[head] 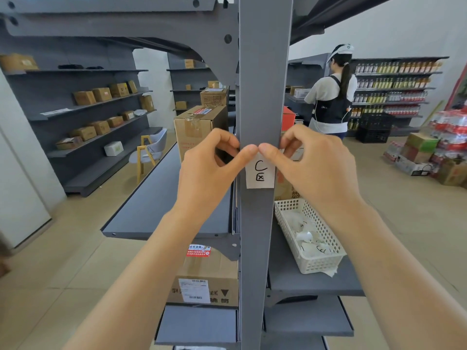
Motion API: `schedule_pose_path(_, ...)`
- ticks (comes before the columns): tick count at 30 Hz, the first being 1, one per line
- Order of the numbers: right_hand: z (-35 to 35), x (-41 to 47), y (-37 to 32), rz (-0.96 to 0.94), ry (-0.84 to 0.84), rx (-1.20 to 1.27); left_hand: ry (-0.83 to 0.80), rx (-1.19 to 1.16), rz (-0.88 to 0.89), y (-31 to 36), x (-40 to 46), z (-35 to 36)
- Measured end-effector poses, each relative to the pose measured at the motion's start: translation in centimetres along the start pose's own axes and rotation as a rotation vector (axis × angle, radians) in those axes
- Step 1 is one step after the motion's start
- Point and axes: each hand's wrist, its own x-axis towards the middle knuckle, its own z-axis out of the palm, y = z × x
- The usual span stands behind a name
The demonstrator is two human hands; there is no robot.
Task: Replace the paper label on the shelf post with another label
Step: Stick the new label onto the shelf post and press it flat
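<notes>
A white paper label (260, 174) with a handwritten "C" and a character hangs on the front of the grey shelf post (262, 97). My left hand (209, 170) and my right hand (316, 168) reach around the post from either side. Both thumbs meet on the label's top edge and press it against the post, while the fingers curl behind the post's edges. The top strip of the label is hidden under the thumbs.
A white plastic basket (309, 236) with several crumpled papers sits on the shelf right of the post. Cardboard boxes (199, 127) stand on the left shelf, with another box (207, 276) below. A person (332, 97) stands at far shelves.
</notes>
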Motion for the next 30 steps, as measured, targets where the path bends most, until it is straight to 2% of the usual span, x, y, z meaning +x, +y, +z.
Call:
schedule_pose_path(4, 0.0, 1.1, 0.3, 0.015, -0.037, 0.015, -0.011, 0.032, 0.023, -0.2, 0.8, -0.5)
schedule_pose_path(8, 0.4, 1.0, 0.8, 0.077, -0.112, 0.240, -0.006, -0.018, 0.021, -0.3, 0.5, -0.3)
schedule_pose_path(12, 1.1, 0.4, 1.2, 0.093, -0.143, 0.379, -0.010, 0.006, 0.098, -1.2, 0.1, 0.3)
schedule_pose_path(20, 2.3, -0.8, 1.7, 0.063, -0.181, 0.413, -0.099, -0.086, 0.172, -2.6, -0.4, 0.5)
schedule_pose_path(30, 2.9, -2.7, 2.8, 0.050, -0.287, 0.278, -0.183, 0.024, 0.200, -4.9, -1.4, 0.1)
